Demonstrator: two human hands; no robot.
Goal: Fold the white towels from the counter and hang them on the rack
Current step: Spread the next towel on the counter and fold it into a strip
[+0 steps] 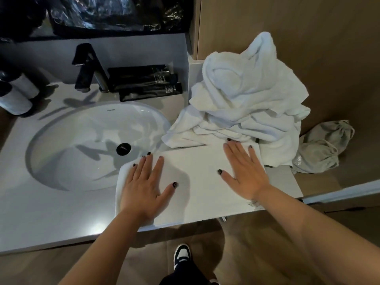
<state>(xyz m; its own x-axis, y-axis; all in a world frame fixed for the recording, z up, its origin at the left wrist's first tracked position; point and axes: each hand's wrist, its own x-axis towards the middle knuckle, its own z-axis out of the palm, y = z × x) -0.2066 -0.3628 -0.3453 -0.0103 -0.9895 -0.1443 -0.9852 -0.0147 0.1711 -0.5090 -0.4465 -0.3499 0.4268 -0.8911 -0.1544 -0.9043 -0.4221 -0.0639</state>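
A folded white towel (197, 182) lies flat on the counter (51, 219) just right of the sink, its near edge at the counter's front. My left hand (144, 186) presses on its left end with fingers spread straight. My right hand (244, 171) presses flat on its right end the same way. Behind the folded towel rises a crumpled heap of white towels (246, 95), piled against the wooden wall. No rack is in view.
The round white sink (86, 145) with a black drain fills the counter's left half. A black faucet (88, 66) and black tubes (144, 83) stand behind it, two cups (14, 93) at far left. Grey drawstring bags (320, 149) lie right of the heap.
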